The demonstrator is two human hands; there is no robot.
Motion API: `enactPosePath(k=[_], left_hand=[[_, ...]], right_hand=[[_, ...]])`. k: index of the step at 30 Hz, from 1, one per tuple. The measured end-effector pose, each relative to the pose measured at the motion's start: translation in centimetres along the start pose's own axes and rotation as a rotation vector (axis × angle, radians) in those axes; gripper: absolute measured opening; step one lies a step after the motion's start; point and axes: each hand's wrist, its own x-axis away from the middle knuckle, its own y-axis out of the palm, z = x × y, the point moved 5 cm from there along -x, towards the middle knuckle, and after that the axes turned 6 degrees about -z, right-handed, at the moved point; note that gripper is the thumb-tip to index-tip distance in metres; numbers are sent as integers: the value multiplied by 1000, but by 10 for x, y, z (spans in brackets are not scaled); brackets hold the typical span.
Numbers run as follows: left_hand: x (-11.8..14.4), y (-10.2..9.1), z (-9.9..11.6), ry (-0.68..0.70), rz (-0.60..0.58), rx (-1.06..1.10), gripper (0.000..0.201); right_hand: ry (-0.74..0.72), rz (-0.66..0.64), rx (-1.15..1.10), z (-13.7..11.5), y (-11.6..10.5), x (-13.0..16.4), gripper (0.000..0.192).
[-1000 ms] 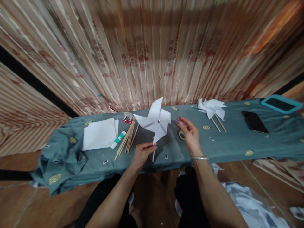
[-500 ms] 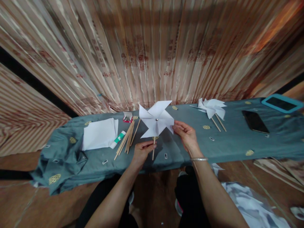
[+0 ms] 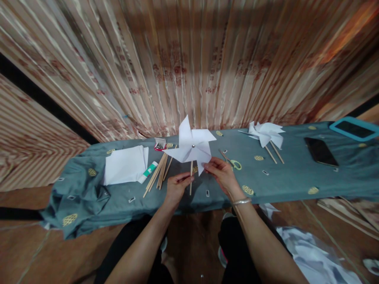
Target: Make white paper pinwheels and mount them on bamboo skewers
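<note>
Seemingly, the white paper pinwheel (image 3: pixel 192 144) held up at the middle of the cloth-covered table (image 3: pixel 284 173) is as good as complete: its blades are folded in to the centre, a shiny pin (image 3: pixel 193 146) sits at the hub, and a wooden stick (image 3: pixel 191 187) runs down below it. To the right of this pinwheel, well apart from it, lie other finished-looking pinwheels (image 3: pixel 268 133), overlapping so that their number is hard to tell, with two sticks showing. What is left seems to be the supplies to its left: a stack of white paper (image 3: pixel 126 165) farthest out, then a green-and-white glue tube (image 3: pixel 148 172), then loose sticks (image 3: pixel 156 175), with an open red box (image 3: pixel 160 145) of small metallic pieces just beside the pinwheel's left blade. None of those sheets looks folded. The left hand (image 3: pixel 177 189), below the pinwheel, is closed in a pinch around its stick, keeping it near upright. The right hand (image 3: pixel 222 173), at the pinwheel's lower right, has thumb and fingers drawn together at a blade's edge; whether they grip the paper or merely touch it, I cannot tell. Green-handled scissors (image 3: pixel 236 165) rest to the pinwheel's right, just beyond that hand.
</note>
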Motion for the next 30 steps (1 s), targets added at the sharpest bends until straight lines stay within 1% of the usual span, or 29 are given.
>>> enactPosePath(k=[3, 7, 10, 11, 13, 14, 16, 17, 18, 19, 20, 22, 25, 30], left_hand=[[-1, 0, -2, 8, -6, 1, 30], [-2, 2, -3, 12, -42, 22, 32], [-3, 0, -3, 18, -32, 6, 32], [-3, -1, -3, 15, -26, -3, 32], [-3, -3, -2, 4, -19, -9, 31], [-3, -4, -3, -3, -22, -8, 31], [-2, -4, -4, -21, -39, -8, 33], [-1, -3, -4, -31, -51, -11, 33], [-1, -2, -5, -43, -66, -16, 34], [0, -1, -7, -54, -81, -22, 34], [1, 0, -8, -65, -93, -29, 33], [2, 2, -10, -81, -117, -42, 33], [2, 3, -11, -86, -135, -57, 33], [-1, 0, -11, -61, -121, -75, 32]], right_hand=[[1, -76, 49, 5, 10, 2, 36], [-5, -151, 121, 12, 19, 4, 37], [-24, -170, 200, 7, 15, 4, 32], [-38, -151, 226, 3, 9, 3, 32], [-87, -56, 260, -7, -9, 0, 34], [-117, 14, 265, -13, -20, -2, 33], [-208, 229, 227, -24, -45, -3, 31], [-256, 312, 200, -28, -55, -4, 31], [-297, 367, 178, -30, -62, -4, 32], [-326, 388, 164, -32, -66, -5, 34], [-341, 380, 160, -32, -66, -6, 37], [-336, 322, 172, -31, -63, -9, 40], [-302, 268, 193, -27, -56, -11, 37], [-248, 265, 179, -26, -53, -11, 32]])
